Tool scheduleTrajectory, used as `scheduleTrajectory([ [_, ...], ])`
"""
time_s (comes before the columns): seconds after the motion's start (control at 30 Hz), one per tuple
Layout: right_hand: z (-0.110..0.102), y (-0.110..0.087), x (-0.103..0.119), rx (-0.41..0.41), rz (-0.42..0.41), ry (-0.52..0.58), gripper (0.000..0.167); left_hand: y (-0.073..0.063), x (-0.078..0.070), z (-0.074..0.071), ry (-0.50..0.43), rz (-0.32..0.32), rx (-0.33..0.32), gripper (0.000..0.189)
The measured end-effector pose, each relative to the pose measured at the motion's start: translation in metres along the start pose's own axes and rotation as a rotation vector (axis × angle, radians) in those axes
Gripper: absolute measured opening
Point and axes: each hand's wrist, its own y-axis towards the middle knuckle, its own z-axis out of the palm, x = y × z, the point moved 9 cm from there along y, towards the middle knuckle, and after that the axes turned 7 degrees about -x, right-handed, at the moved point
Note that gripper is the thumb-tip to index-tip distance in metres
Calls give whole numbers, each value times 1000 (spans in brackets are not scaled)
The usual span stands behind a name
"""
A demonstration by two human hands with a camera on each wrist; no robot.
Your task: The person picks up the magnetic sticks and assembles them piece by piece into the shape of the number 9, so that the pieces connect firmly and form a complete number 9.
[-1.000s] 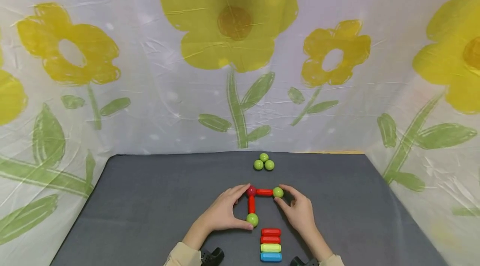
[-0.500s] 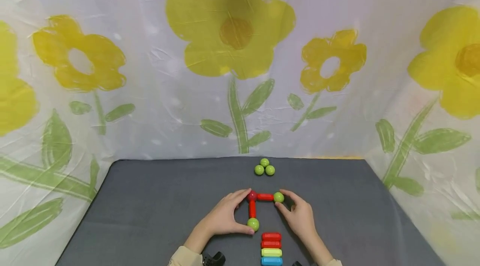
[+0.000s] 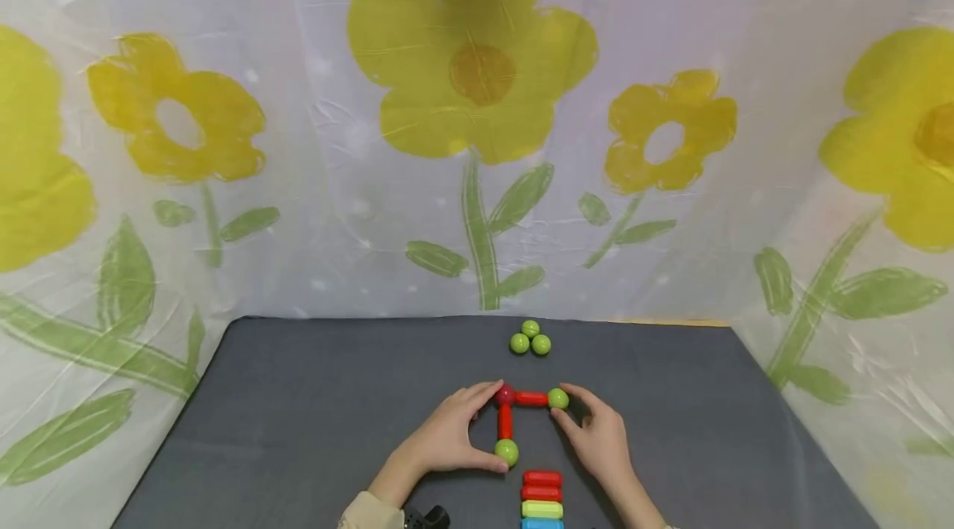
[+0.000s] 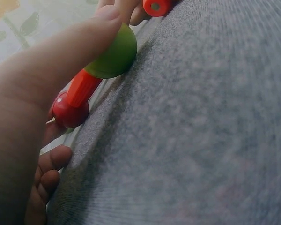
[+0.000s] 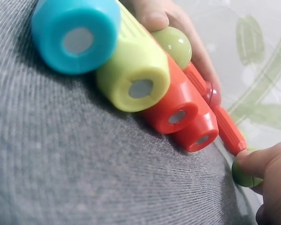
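Observation:
On the dark cloth, two red magnetic rods, one crosswise [image 3: 532, 399] and one lengthwise [image 3: 505, 423], meet at a red ball [image 3: 505, 394] in a corner shape. My left hand [image 3: 445, 435] spans the lengthwise side. Its thumb presses the near green ball [image 3: 506, 453], and its index finger touches the red ball. At the crosswise rod's right end, my right hand [image 3: 600, 438] pinches another green ball [image 3: 558, 398] between thumb and index finger. The left wrist view shows the thumb partly covering the near green ball [image 4: 114, 56].
Closer to me lies a row of loose rods: two red [image 3: 542, 478], one yellow-green [image 3: 542, 508] and one blue [image 3: 542, 523], with metal discs in their ends. Three green balls [image 3: 531, 329] sit together near the far table edge. A flowered curtain [image 3: 358, 206] stands behind.
The head view has tilted and shifted slightly, so everything appears lower and a little further right. Both hands keep the same hold, and the rods and balls stay in the same arrangement.

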Motion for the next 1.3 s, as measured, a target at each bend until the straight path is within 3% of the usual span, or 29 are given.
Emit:
scheduleTrajectory([
  [0.23,-1,0,-1,7,17,18,44,1,-1,0,-3,-3,-4,115],
  [0.47,-10,5,-5,-4,47,112,44,-1,1,1,-12,-14,-3,115],
  [0.83,-32,0,15,27,45,189,40,0,-1,0,-3,-16,0,116],
  [1.0,-30,-14,16,122,50,208,34,0,-1,0,4,-23,4,116],
  [1.3,-9,-45,4,482,11,266,25,0,-1,0,-4,-19,9,116],
])
